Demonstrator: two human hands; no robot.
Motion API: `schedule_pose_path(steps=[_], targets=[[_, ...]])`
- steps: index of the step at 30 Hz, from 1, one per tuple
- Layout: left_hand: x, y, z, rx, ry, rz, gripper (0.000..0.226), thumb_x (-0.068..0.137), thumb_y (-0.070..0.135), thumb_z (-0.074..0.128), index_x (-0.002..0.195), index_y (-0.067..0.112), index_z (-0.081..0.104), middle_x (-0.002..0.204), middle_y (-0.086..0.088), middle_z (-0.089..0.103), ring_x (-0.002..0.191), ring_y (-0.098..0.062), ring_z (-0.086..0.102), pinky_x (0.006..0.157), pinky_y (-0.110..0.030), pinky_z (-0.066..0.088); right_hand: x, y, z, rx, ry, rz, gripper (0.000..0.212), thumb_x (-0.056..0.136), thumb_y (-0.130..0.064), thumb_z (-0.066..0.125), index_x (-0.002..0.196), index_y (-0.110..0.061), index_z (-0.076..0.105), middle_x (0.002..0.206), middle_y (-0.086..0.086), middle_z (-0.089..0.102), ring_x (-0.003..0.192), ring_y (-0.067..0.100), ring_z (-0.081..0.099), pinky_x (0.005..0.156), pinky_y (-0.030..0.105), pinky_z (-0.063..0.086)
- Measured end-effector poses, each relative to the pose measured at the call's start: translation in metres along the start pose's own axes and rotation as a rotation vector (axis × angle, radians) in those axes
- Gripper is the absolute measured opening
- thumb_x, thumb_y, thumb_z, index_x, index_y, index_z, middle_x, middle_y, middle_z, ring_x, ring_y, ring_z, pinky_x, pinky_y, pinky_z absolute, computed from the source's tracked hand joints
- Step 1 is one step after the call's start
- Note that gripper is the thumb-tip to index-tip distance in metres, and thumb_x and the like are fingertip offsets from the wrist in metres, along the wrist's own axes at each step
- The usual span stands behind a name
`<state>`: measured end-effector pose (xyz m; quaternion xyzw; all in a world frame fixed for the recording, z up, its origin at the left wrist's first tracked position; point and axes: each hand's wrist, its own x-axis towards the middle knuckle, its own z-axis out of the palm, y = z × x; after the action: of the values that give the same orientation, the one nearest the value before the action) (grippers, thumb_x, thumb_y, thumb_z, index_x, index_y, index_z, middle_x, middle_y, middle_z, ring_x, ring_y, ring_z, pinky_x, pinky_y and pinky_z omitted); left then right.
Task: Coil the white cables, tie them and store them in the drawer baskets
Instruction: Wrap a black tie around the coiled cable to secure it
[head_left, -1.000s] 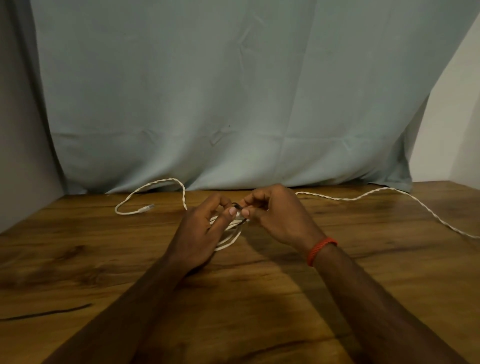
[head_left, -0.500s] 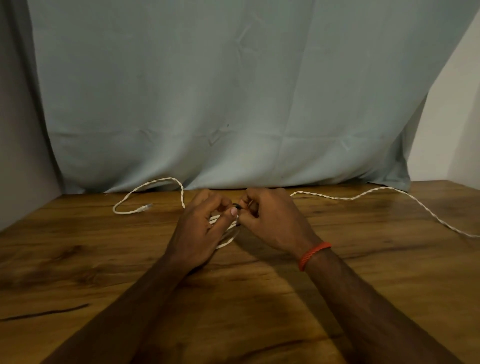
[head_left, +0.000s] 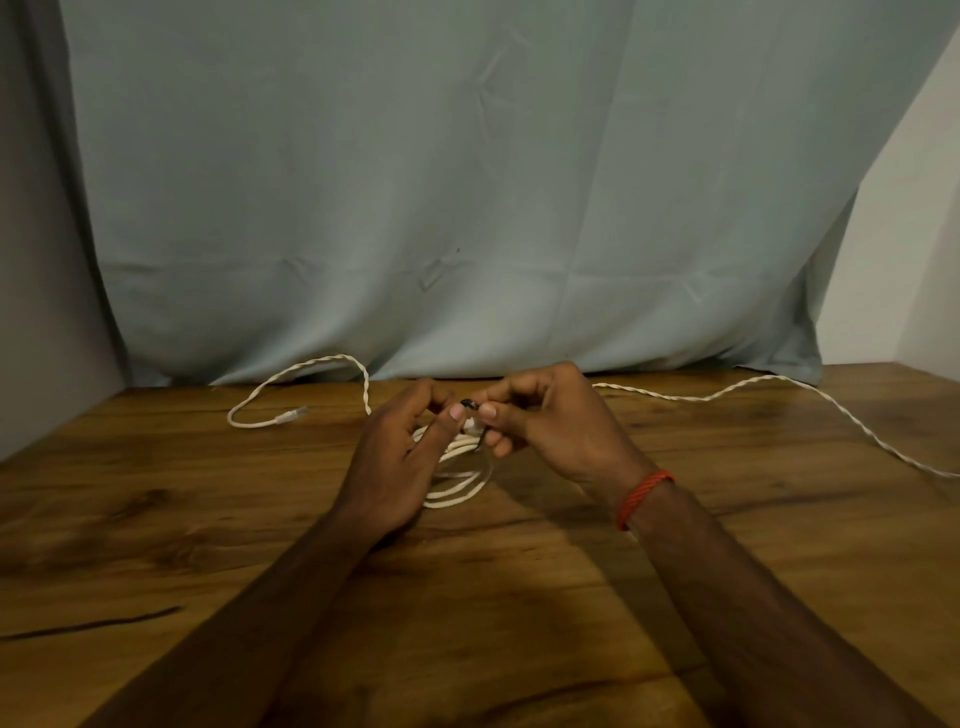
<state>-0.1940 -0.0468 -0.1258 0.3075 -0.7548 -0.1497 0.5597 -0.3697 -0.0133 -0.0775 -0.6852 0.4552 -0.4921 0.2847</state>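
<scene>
Cable coil (head_left: 460, 492), one, white, left grip (head_left: 395, 462) and right grip (head_left: 561, 431) (two hands) each pinching one black tie (head_left: 469, 404)

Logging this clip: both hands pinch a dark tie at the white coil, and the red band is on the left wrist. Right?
No: the head view shows the red band on the right wrist. The left hand and right hand do pinch the dark tie at the white coil.

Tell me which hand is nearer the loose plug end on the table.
Left. The left hand is to the right of the plug end; the right hand lies farther right.
</scene>
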Motion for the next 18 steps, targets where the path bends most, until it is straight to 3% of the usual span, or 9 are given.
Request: schedule_pose_path(steps=[3, 9, 13, 18], targets=[[-0.0002, -0.0013, 0.0005, -0.002, 0.011, -0.018, 0.014, 0.098, 0.030, 0.053, 0.090, 0.023, 0.061, 0.084, 0.011, 0.064, 0.082, -0.011, 0.061, 0.070, -0.025, 0.045, -0.0001, -0.0003, 0.0018, 0.167, -0.047, 0.072, 0.022, 0.092, 0.006, 0.063, 0.113, 0.009, 0.069, 0.074, 0.010, 0.071, 0.056, 0.007, 0.066, 0.059, 0.019, 0.058], [-0.0012, -0.0021, 0.0020, -0.031, 0.004, -0.011, 0.013, 0.100, 0.028, 0.049, 0.090, 0.023, 0.056, 0.082, 0.010, 0.060, 0.075, -0.008, 0.056, 0.066, -0.023, 0.042, -0.0014, 0.0008, 0.0017, 0.354, -0.073, 0.153, 0.022, 0.086, 0.004, 0.071, 0.107, 0.006, 0.072, 0.076, 0.009, 0.074, 0.060, 0.010, 0.067, 0.061, 0.019, 0.057], [-0.0013, -0.0033, 0.0030, -0.080, 0.009, -0.021, 0.015, 0.100, 0.029, 0.047, 0.088, 0.023, 0.052, 0.075, 0.004, 0.054, 0.068, -0.012, 0.050, 0.063, -0.033, 0.041, -0.0015, 0.0026, 0.0066, 0.402, -0.055, 0.212, 0.020, 0.082, -0.003, 0.077, 0.101, 0.004, 0.073, 0.070, 0.008, 0.070, 0.055, 0.009, 0.060, 0.058, 0.020, 0.053], [-0.0016, -0.0038, 0.0022, -0.112, 0.017, -0.045, 0.018, 0.100, 0.030, 0.045, 0.087, 0.020, 0.052, 0.071, 0.002, 0.051, 0.065, -0.012, 0.046, 0.061, -0.037, 0.040, -0.0002, 0.0010, 0.0064, 0.479, -0.084, 0.276, 0.011, 0.086, 0.001, 0.071, 0.097, 0.003, 0.073, 0.064, 0.004, 0.066, 0.054, 0.007, 0.056, 0.051, 0.015, 0.047]])
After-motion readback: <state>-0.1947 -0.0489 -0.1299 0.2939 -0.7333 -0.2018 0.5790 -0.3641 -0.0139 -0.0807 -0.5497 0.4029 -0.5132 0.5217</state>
